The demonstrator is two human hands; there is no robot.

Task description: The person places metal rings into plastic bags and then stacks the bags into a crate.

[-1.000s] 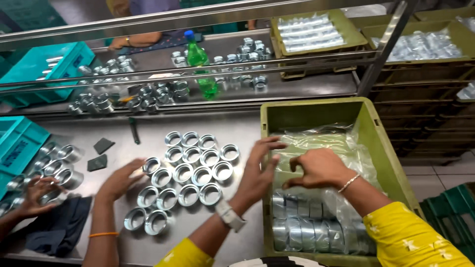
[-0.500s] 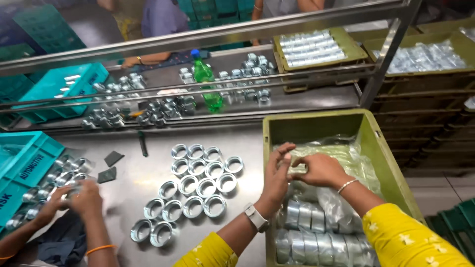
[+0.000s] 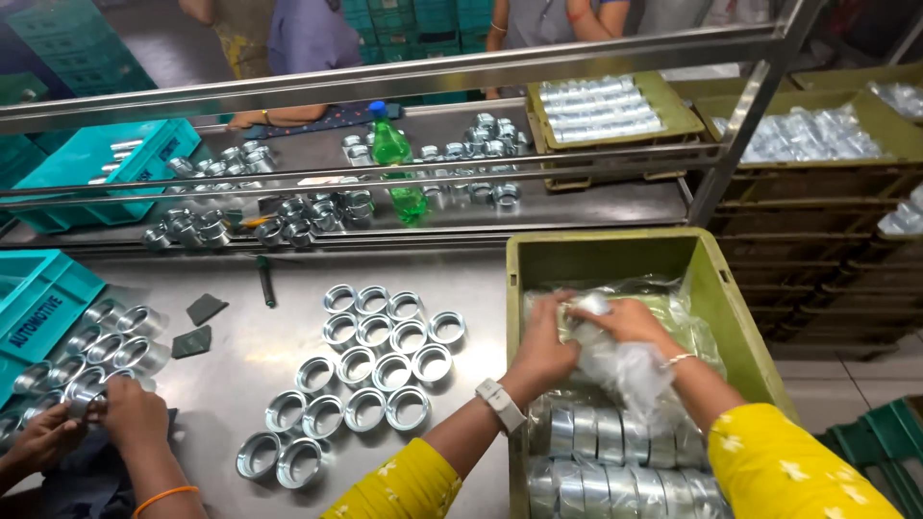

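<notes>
Both my hands are inside the olive green crate [image 3: 615,258] at the right of the steel table. My left hand [image 3: 544,346] and my right hand [image 3: 630,322] grip the clear plastic liner bag [image 3: 625,370] over rows of shiny metal rings [image 3: 596,437] packed in the crate. A white watch sits on my left wrist, and a thin bangle on my right. Several loose metal rings [image 3: 375,370] lie grouped on the table left of the crate.
A co-worker's hands [image 3: 125,413] handle rings at the lower left beside a teal crate [image 3: 38,308]. A green bottle [image 3: 394,159], more rings and another teal crate [image 3: 115,168] stand behind a steel rail. Olive crates of wrapped rings [image 3: 601,111] fill the back right.
My hands have gathered and lifted the plastic liner higher over the packed rings. The co-worker's hand drew back from the ring cluster to the lower left.
</notes>
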